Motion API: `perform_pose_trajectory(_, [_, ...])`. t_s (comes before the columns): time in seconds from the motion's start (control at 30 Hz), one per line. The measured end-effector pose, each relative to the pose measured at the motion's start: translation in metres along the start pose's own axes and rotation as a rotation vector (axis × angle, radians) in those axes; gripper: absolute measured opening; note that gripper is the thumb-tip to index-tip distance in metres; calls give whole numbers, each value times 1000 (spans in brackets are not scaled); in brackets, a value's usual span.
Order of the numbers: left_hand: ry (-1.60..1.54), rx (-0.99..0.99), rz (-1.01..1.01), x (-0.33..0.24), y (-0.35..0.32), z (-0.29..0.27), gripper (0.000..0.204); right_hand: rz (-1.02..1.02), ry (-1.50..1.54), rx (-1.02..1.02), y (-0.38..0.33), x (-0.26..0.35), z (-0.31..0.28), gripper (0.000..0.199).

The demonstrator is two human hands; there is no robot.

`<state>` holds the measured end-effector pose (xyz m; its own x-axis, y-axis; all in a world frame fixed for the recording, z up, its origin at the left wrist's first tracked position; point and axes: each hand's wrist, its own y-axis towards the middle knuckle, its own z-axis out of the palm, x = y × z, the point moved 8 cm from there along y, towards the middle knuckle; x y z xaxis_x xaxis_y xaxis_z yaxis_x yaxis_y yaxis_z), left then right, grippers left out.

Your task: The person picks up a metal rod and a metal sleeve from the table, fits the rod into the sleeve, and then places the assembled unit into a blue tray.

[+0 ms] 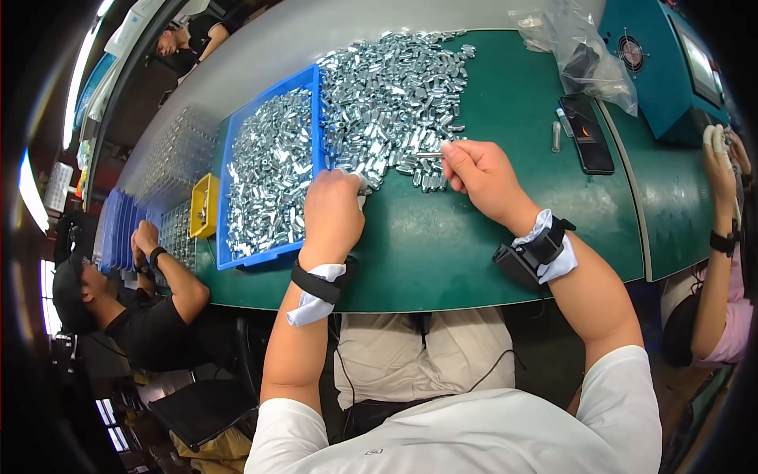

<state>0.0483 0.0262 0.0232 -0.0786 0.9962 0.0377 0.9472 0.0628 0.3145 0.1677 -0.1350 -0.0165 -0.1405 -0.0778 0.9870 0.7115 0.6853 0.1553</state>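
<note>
My right hand (485, 180) is closed in a pinch on a thin metal rod (429, 155), which points left over the edge of a loose pile of small shiny metal parts (395, 95). Beside the blue tray's near right side, my left hand (333, 212) is curled with its fingertips at the pile's lower edge. What those fingers hold, if anything, is hidden; a pale covering shows on a fingertip. The blue tray (318, 118) is filled with more of the same small metal parts. Both wrists carry black straps over white cloth.
A yellow bin (204, 207), clear stacked trays (178, 158) and blue trays (118, 229) stand left, by a co-worker in black. To the right lie a phone (588, 136), a small tube (556, 137) and plastic bags (580, 55). A teal machine (659, 67) stands near another person's hands.
</note>
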Motion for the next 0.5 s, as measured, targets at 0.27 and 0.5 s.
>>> perform_pose_trajectory(0.27, [-801,223,-393,1,16,14,14,-10,-50,5,-1,3,-3,40])
perform_pose_trajectory(0.5, [-1410,112,-259,-16,36,25,16,4,-64,16,0,2,-4,39])
